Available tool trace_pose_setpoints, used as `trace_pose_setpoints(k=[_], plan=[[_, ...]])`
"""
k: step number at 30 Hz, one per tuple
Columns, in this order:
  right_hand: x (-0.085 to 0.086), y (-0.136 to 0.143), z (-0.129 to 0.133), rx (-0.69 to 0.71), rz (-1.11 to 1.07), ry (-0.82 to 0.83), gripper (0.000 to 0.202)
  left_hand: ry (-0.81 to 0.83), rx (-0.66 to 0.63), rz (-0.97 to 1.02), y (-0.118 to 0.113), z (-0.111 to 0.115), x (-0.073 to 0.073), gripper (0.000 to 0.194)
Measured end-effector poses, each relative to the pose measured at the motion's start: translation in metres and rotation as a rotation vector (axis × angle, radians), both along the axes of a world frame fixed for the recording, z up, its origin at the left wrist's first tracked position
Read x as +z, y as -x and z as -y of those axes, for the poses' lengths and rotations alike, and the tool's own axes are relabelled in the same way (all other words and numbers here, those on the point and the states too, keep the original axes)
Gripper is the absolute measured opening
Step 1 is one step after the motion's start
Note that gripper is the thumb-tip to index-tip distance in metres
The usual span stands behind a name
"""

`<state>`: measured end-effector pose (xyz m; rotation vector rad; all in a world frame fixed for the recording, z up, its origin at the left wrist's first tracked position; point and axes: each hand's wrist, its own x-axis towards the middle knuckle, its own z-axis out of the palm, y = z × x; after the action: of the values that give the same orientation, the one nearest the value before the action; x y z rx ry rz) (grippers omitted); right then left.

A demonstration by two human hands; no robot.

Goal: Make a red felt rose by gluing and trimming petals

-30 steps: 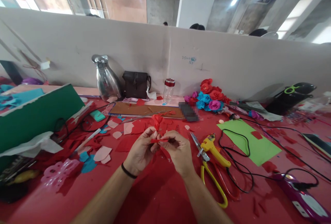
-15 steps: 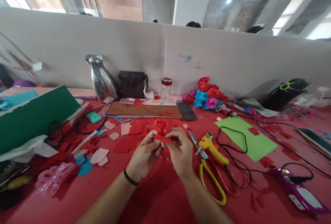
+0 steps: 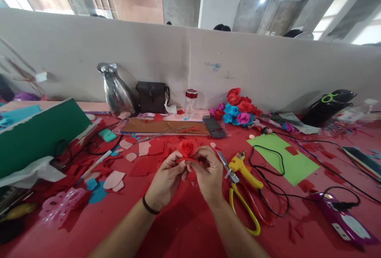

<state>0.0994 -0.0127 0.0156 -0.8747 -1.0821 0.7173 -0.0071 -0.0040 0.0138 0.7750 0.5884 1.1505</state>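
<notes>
A red paper rose (image 3: 188, 147) is held just above the table, its swirled centre facing up toward me. My left hand (image 3: 170, 174) pinches its base from the left, thumb and fingers closed. From the right, my right hand (image 3: 208, 172) grips the same base, with the thumbs almost touching. The underside of the flower is hidden behind my fingers. To the right of my right hand lie scissors (image 3: 235, 186) with yellow handles and a yellow glue gun (image 3: 244, 172). Red paper pieces (image 3: 145, 166) lie left of the flower.
Finished paper flowers (image 3: 239, 109), a lidded jar (image 3: 191, 105), a dark bag (image 3: 152, 97) and a steel jug (image 3: 116, 91) stand along the partition (image 3: 133, 55). Black cables cross green paper (image 3: 293, 166) toward a purple power strip (image 3: 345, 218). A green box (image 3: 44, 135) is at left.
The rose has tilted, so its swirled top now faces me more, and the petal at its base has come up against it. Both hands keep their pinch.
</notes>
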Motion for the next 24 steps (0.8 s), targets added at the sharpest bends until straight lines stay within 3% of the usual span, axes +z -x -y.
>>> trace_pose_setpoints(k=[12,18,24], plan=[[-0.0031,-0.0059,0.0022,-0.052,0.212,-0.256,0.012,-0.098,0.032,-0.035,0.0013,0.0003,0.0015,0.010],[-0.0042,-0.0040,0.0010,-0.012,0.144,-0.233,0.013,-0.167,0.072,-0.076,0.0047,-0.0009,0.0026,0.019],[-0.0027,0.0011,0.0001,0.029,-0.006,-0.134,0.014,-0.223,0.124,-0.139,0.0075,-0.0022,-0.0021,0.012]])
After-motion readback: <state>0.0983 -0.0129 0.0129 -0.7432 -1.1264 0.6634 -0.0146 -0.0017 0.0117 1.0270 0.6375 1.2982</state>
